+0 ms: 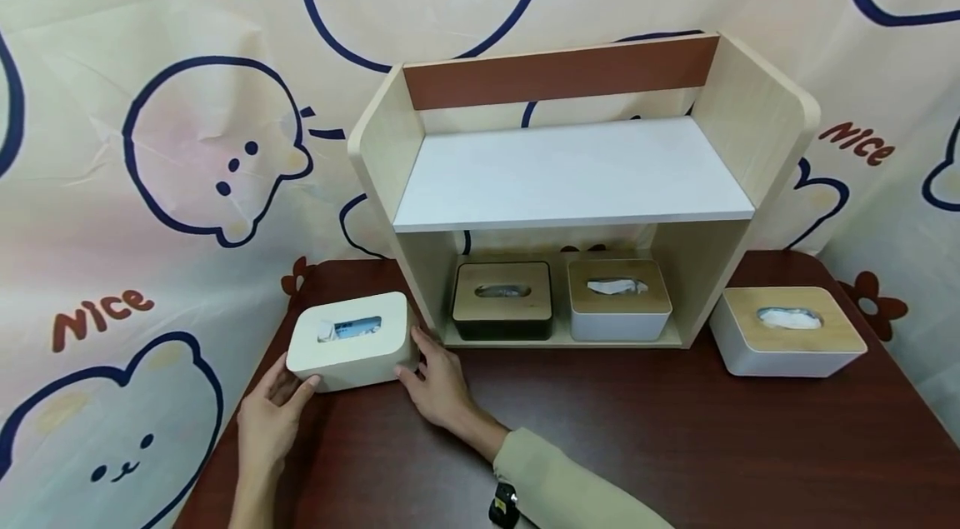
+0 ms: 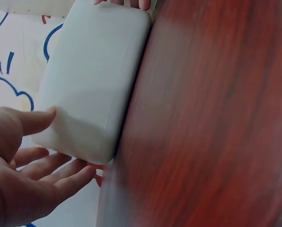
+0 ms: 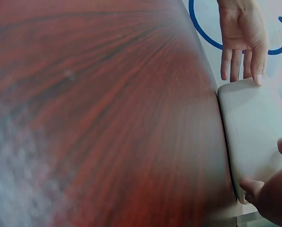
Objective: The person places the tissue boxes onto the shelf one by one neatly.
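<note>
A cream tissue box point(image 1: 356, 372) with a slot in its lid sits at a slight angle on the left of the table, a blue-and-white packet showing through the slot. My left hand point(image 1: 268, 421) holds its left end, thumb on the front face and fingers, fairly straight, along the end. At the right end, my right hand point(image 1: 441, 386) grips the near corner between thumb and fingers. The box's smooth front point(image 2: 96, 71) fills much of the left wrist view, its lower edge along the tabletop. In the right wrist view both hands touch the box point(image 3: 252, 123).
A two-level shelf point(image 1: 570, 179) stands behind, a white board as its upper level. On its lower level sit a black tissue box point(image 1: 502, 331) and a white one point(image 1: 621, 327), both wood-lidded. Another wood-lidded white tissue box point(image 1: 783, 358) stands right of the shelf on the dark red-brown table point(image 1: 600, 437).
</note>
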The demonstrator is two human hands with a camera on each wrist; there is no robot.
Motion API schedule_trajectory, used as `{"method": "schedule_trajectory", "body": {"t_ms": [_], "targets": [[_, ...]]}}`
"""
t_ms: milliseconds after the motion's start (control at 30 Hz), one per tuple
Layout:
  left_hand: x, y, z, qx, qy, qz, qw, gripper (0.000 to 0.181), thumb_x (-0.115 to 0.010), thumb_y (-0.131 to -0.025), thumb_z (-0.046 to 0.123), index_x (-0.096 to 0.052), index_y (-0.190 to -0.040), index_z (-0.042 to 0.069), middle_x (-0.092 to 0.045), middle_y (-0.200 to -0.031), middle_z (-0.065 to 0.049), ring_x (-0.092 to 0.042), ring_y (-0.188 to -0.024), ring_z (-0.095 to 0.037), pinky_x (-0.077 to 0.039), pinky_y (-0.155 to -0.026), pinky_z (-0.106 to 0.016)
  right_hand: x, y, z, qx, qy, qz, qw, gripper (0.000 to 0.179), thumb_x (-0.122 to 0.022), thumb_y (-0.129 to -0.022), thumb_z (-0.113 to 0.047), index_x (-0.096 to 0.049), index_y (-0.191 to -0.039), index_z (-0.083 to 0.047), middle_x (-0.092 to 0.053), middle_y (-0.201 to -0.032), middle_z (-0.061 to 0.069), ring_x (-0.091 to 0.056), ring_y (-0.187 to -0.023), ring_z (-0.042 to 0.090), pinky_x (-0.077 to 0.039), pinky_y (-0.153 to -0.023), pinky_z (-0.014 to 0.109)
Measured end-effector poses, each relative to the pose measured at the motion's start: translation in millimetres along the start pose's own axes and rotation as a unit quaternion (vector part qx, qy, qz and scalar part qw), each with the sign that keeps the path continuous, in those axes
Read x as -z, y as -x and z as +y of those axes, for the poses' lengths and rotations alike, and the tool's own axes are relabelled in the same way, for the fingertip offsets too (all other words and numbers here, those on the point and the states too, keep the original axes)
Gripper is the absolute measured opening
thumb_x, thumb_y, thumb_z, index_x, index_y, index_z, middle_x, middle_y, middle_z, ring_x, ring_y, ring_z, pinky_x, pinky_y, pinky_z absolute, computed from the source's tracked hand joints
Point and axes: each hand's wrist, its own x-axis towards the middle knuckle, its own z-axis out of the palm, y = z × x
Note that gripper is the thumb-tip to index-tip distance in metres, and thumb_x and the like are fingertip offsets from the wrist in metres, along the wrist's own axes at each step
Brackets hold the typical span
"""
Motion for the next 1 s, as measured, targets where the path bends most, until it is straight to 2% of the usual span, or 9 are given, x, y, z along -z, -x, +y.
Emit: {"method": "schedule_trajectory", "body": {"t_ms": [167,300,500,667,833,1000], "targets": [[-4.4,3.4,-1.8,0.001,-0.009,0.033,0.9994,0.07,-0.078,-0.1,0.014,-0.048,-0.163,0.013,-0.055,-0.158,-0.027,-0.059,-0.14,-0.048,-0.038,-0.07,0.007,0,-0.4,-1,-0.006,0.01,0.025,0.9996,0.06,-0.071,-0.106,-0.019,-0.049,-0.16,-0.003,-0.048,-0.164,0.024,-0.052,-0.149,0.037,-0.061,-0.104,0.034],[-6.5,8.7,-0.8,0.008,-0.008,0.048,0.9988,0.07,-0.08,-0.099,0.013,-0.05,-0.162,0.013,-0.057,-0.156,-0.026,-0.061,-0.138,-0.047,-0.038,-0.069,0.008,1,1.1,-2,-0.003,0.017,0.031,0.9993,0.059,-0.072,-0.105,-0.02,-0.051,-0.158,-0.002,-0.051,-0.162,0.023,-0.058,-0.144,0.038,-0.062,-0.101,0.032],[-9.5,18.5,6.5,0.022,-0.014,0.066,0.9975,0.069,-0.081,-0.097,0.013,-0.052,-0.16,0.014,-0.06,-0.153,-0.023,-0.064,-0.135,-0.044,-0.04,-0.067,0.007,4,4.4,-5,0.006,0.03,0.035,0.9989,0.062,-0.074,-0.104,-0.022,-0.051,-0.157,0.001,-0.053,-0.16,0.024,-0.059,-0.142,0.036,-0.063,-0.1,0.033],[-9.6,26.7,12.9,0.03,-0.029,0.081,0.9959,0.07,-0.083,-0.097,0.022,-0.053,-0.159,0.018,-0.061,-0.152,-0.02,-0.064,-0.134,-0.043,-0.038,-0.065,0.007,8,8.7,-11,0.012,0.04,0.04,0.9983,0.061,-0.072,-0.105,-0.023,-0.051,-0.157,0.002,-0.054,-0.159,0.025,-0.064,-0.137,0.035,-0.063,-0.097,0.029],[-7.4,34.4,18.6,0.025,-0.022,0.097,0.9947,0.071,-0.085,-0.095,0.024,-0.054,-0.158,0.018,-0.062,-0.151,-0.021,-0.063,-0.135,-0.045,-0.037,-0.067,0.008,12,13.6,-19,0.015,0.045,0.034,0.9983,0.06,-0.07,-0.107,-0.024,-0.05,-0.158,0.0,-0.053,-0.16,0.024,-0.065,-0.135,0.034,-0.063,-0.096,0.027],[-2.4,42.5,26.8,0.016,-0.023,0.108,0.9937,0.072,-0.087,-0.093,0.026,-0.055,-0.157,0.016,-0.06,-0.153,-0.022,-0.062,-0.136,-0.047,-0.04,-0.073,0.006,17,18.6,-29,0.012,0.036,0.03,0.9988,0.061,-0.07,-0.107,-0.023,-0.048,-0.159,-0.001,-0.052,-0.161,0.023,-0.06,-0.141,0.032,-0.061,-0.097,0.023]]}}
